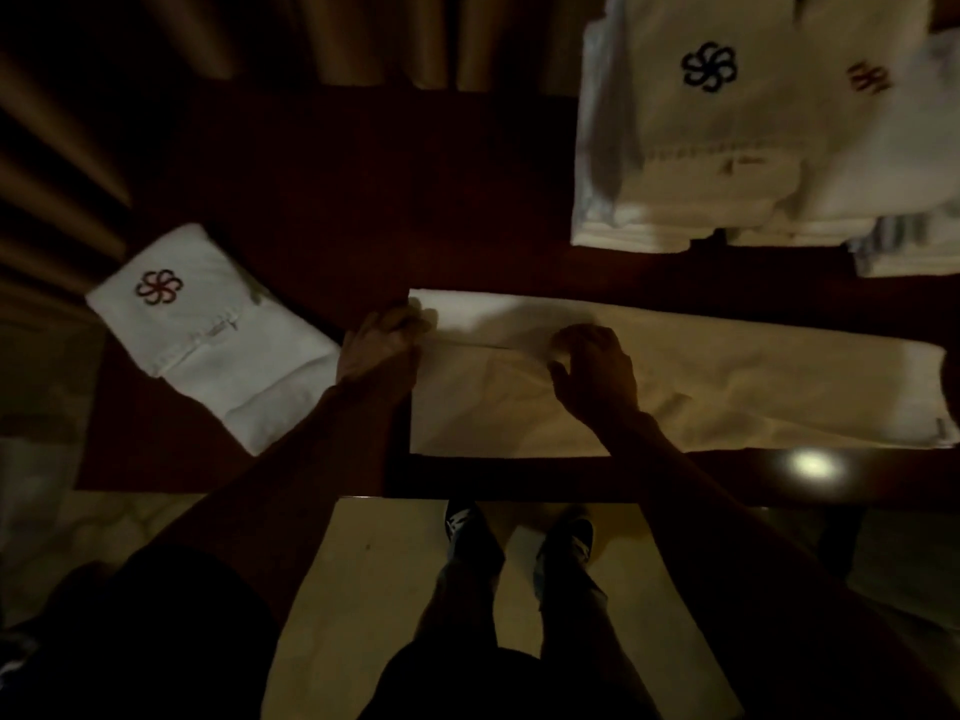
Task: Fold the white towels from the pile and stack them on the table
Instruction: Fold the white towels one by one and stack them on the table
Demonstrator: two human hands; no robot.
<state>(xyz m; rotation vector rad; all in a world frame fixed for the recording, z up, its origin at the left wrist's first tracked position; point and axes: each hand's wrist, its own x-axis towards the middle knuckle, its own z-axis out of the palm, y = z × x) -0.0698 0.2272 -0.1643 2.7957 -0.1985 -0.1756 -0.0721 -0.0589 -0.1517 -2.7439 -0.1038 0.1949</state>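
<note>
A person stands at a dark wooden table (pixel 363 200) in dim light, both hands on a long white towel (pixel 727 376) that lies flat along the near edge, stretching from the middle of the table to the frame's right side. The left hand (pixel 384 337) is at the towel's left end, fingers curled over the cloth edge and gripping it. The right hand (pixel 592 366) rests knuckles-up on the towel a short way to the right, on a crease that runs between the two hands, thumb spread toward the person. Its fingers are bent, but the gloom hides whether they pinch the cloth or only press it.

To the left, apart from the long towel, a folded towel (pixel 218 350) lies at an angle on the table, a red flower emblem (pixel 159 287) facing up near its far end. At the far right corner sits the pile of white towels (pixel 675 163) – the top one bears a dark blue flower emblem (pixel 709 66), and a neighbouring towel (pixel 914 137) beside it shows a blurred red mark. A striped cloth (pixel 893 246) peeks out at the pile's near right edge.

A pleated curtain (pixel 311 39) hangs behind the table. A spot of reflected light (pixel 813 466) glares on the table's near rim, and the person's shoes (pixel 563 537) show on the pale floor (pixel 389 589) below.
</note>
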